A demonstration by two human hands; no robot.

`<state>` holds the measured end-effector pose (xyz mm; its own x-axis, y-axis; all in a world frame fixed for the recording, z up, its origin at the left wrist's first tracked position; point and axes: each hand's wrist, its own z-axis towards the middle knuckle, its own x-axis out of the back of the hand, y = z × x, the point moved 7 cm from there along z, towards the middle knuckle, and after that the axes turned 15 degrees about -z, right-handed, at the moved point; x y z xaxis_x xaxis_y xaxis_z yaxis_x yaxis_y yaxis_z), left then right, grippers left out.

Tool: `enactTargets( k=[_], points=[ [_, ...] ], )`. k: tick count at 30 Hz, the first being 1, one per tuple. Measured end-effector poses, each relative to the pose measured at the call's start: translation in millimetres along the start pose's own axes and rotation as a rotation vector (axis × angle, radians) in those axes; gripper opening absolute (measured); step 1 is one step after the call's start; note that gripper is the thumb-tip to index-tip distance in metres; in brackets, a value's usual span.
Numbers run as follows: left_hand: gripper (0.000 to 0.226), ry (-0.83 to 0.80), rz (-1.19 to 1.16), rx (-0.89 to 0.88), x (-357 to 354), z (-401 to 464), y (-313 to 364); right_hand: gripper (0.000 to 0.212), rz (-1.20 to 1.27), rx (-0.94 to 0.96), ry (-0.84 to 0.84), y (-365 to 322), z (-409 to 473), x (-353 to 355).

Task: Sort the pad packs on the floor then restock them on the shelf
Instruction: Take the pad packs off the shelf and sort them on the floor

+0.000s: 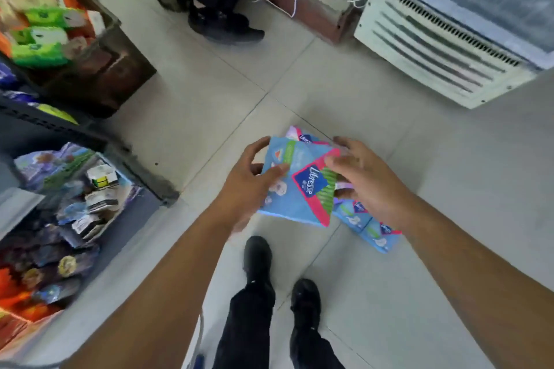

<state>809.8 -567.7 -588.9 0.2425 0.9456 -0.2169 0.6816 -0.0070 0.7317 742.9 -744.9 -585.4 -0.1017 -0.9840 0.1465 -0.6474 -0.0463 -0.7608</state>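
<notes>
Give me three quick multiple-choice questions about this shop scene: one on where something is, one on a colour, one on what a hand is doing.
1. Where is the shelf?
A. the person's left
B. the person's right
C. behind the freezer

2. What is the main colour of the held pad pack?
A. yellow
B. blue
C. black

3. What is the left hand doing?
A. hanging idle
B. gripping the pack
C. pressing the floor

Answers: 1 A, it fills the left edge. 2 B, blue with pink trim. 3 B, fingers and thumb curl around the pack's edge.

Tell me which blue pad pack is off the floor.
The pad pack with the pink edge, gripped by the left hand; the other blue packs lie on the floor.
</notes>
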Motion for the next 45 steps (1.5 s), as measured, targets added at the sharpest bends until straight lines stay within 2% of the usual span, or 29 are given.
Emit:
enactTargets(
  k=[3, 6, 10, 15, 20, 23, 26, 30, 34, 36, 39, 45],
  points=[
    [0.049, 0.039, -0.228, 0.065, -34, 27, -25, 0.031, 0.151, -0.158, 0.053, 50, -2, 28],
    [0.042, 0.021, -0.200, 0.149, -69, 46, -60, 0.024, 0.260, -0.280, 0.068, 98, -13, 38],
    [0.039, -0.048, 0.016, 0.236, -101, 70, -109, 0.044, 0.338, -0.403, 0.276, 148, -17, 55],
    [0.033, -0.180, 0.407, 0.269, -127, 105, -166, 0.026, 0.379, -0.558, 0.387, 224, -23, 82],
    [0.043, -0.344, 0.640, 0.403, -154, 118, -234, 0.031, 0.301, -0.618, 0.385, 293, -27, 106],
    [0.045, -0.407, 0.771, 0.452, -154, 125, -265, 0.025, 0.241, -0.638, 0.329, 328, -25, 106],
    [0.043, -0.390, 0.902, 0.430, -141, 142, -301, 0.024, 0.194, -0.672, 0.270, 375, -7, 89],
    [0.039, -0.349, 1.072, 0.417, -110, 174, -369, 0.024, 0.116, -0.728, 0.274, 454, 34, 48],
    [0.040, -0.342, 1.242, 0.447, -69, 210, -444, 0.031, 0.060, -0.791, 0.179, 528, 76, -5],
    [0.041, -0.314, 1.253, 0.472, -52, 227, -471, 0.038, 0.078, -0.791, 0.182, 553, 96, -21],
    [0.045, -0.271, 1.132, 0.477, -38, 248, -501, 0.047, 0.129, -0.781, 0.231, 574, 120, -30],
    [0.044, -0.244, 0.991, 0.505, -35, 262, -517, 0.041, 0.172, -0.744, 0.262, 585, 147, -25]
  ],
)
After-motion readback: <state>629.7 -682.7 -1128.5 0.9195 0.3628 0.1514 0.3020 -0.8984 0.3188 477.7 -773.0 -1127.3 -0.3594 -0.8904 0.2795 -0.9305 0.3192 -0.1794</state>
